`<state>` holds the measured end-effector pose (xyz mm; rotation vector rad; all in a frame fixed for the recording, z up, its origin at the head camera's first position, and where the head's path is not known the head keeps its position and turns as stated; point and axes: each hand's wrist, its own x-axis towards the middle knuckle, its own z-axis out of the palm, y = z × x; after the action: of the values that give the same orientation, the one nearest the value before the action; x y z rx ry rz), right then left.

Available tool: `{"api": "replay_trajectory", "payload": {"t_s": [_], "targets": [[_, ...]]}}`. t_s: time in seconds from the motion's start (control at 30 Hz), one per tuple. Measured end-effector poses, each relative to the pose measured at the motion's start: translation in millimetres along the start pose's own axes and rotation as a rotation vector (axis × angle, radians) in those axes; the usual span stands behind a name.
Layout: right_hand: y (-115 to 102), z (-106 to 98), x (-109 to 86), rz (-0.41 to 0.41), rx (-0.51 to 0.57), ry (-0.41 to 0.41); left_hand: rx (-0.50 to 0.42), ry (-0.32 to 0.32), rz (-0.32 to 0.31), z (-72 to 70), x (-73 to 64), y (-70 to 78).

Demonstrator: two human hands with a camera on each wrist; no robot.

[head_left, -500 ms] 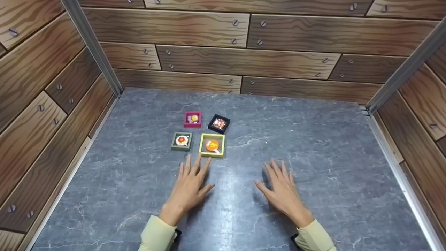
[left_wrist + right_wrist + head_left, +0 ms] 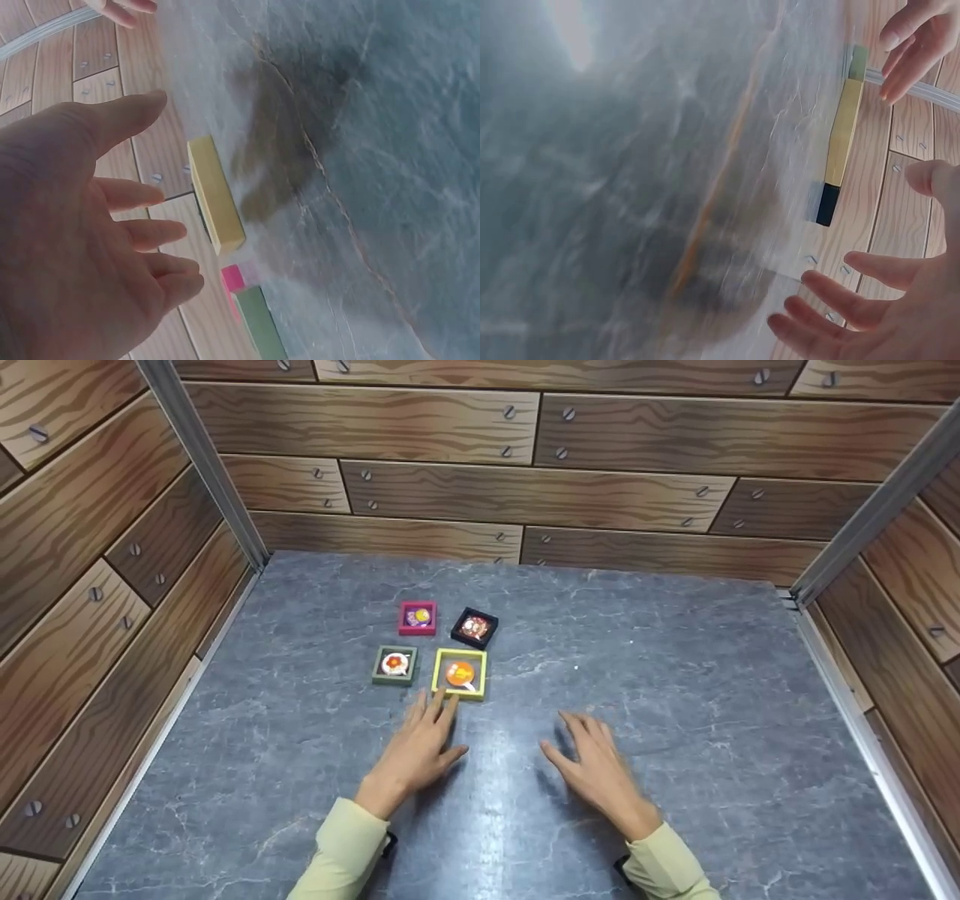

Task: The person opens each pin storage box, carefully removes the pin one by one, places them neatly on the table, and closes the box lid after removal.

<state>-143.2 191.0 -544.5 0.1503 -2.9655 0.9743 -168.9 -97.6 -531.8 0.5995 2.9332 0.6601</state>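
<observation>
Four small square frames would exceed my count, so several small square boxes lie grouped on the table. Nearest is the yellow box (image 2: 459,697), with an orange round picture inside. A green box (image 2: 394,682) with a flower picture lies to its left. Behind them are a pink box (image 2: 418,631) and a black box (image 2: 475,628), the black one turned at an angle. My left hand (image 2: 412,750) has its fingers extended, fingertips overlapping the yellow box's near edge in the head view. My right hand (image 2: 596,772) hovers to the right, fingers extended, holding nothing.
The grey marbled table (image 2: 675,675) is bounded by wood-plank-patterned walls (image 2: 442,487) at the back and sides. Metal rails (image 2: 206,465) run along the corners.
My left hand has moved slightly right and forward toward the yellow box. The right hand has shifted a little left, its fingers closer together. The boxes have stayed in place.
</observation>
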Motion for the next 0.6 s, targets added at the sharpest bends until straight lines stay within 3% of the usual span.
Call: {"api": "replay_trajectory", "payload": {"t_s": [0.17, 0.4, 0.6], "targets": [[-5.9, 6.3, 5.2, -0.022, 0.010, 0.027, 0.036, 0.001, 0.056, -1.2, 8.1, 1.5], [-17.8, 15.4, 15.5, -0.011, 0.037, -0.031, 0.044, -0.050, 0.084, -6.3, 27.6, 1.7], [-27.5, 25.1, 25.5, -0.012, 0.085, -0.080, 0.055, -0.048, 0.109, -9.6, 46.0, -3.7]]}}
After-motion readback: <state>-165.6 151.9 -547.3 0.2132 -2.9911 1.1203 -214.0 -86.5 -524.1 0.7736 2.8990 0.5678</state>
